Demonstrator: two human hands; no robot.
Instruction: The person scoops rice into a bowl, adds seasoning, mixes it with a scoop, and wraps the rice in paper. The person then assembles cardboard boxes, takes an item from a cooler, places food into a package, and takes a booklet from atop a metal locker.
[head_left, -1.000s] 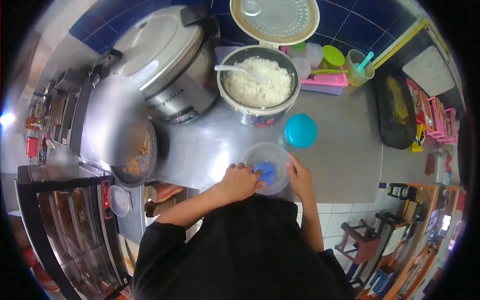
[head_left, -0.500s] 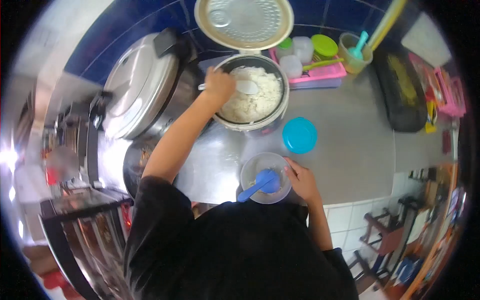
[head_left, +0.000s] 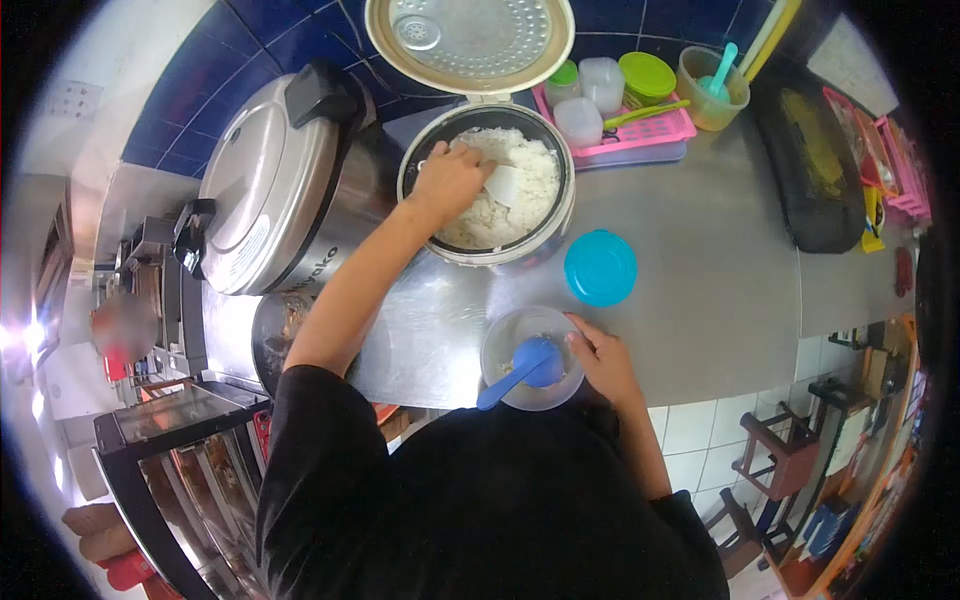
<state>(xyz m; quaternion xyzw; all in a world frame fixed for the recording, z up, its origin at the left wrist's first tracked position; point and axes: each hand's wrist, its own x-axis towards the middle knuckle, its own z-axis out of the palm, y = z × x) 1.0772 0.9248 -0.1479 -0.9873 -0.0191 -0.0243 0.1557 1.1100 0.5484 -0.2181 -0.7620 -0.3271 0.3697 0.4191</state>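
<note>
Left hand [head_left: 450, 184] grips white plastic paddle [head_left: 504, 185], right hand [head_left: 603, 362] half-cups round clear plastic bowl [head_left: 498, 346]; bump could flip blue plastic spoon [head_left: 541, 364].

Left hand [head_left: 452, 185] over the open white round rice cooker [head_left: 569, 195], apparently gripping a white plastic paddle [head_left: 503, 186] — fingers hide most of the handle. Paddle blade rests on white cooked rice [head_left: 530, 210]. Right hand [head_left: 603, 362] holds the rim of a clear round plastic bowl [head_left: 513, 328] on the grey metal counter [head_left: 700, 300]; blue plastic scoop [head_left: 541, 363] inside, handle over the edge — turquoise round lidded container [head_left: 600, 268] near, between bowl and cooker.
</note>
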